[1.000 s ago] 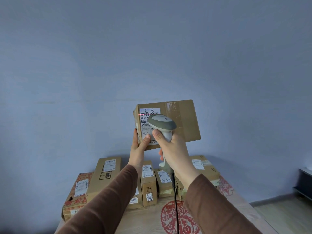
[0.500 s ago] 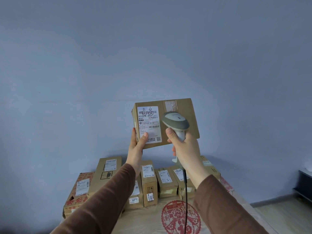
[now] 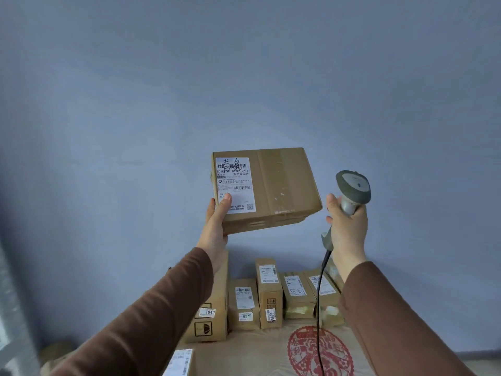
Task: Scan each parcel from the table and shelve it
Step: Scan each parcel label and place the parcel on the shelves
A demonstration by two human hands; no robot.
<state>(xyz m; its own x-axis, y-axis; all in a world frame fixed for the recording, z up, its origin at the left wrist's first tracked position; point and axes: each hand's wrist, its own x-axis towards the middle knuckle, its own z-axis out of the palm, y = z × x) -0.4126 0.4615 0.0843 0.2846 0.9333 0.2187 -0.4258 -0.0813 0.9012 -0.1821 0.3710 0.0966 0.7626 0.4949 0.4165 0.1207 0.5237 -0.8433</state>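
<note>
A brown cardboard parcel (image 3: 282, 185) with a white shipping label on its left half is held up in front of the blue wall. My left hand (image 3: 217, 221) grips its lower left corner, thumb on the label. To the right, apart from the parcel, my right hand (image 3: 348, 226) grips the handle of a grey barcode scanner (image 3: 352, 189). The scanner's black cable hangs down toward the table. No shelf is in view.
Several more labelled cardboard parcels (image 3: 268, 291) stand in a row at the back of the table (image 3: 257, 354), whose cover carries a red round pattern. Another labelled parcel (image 3: 180, 362) pokes in at the bottom edge. The blue wall is close behind.
The scanner has moved right, off the parcel's label and clear of the box. The red scan line seen a second ago is gone. The view has shifted left.
</note>
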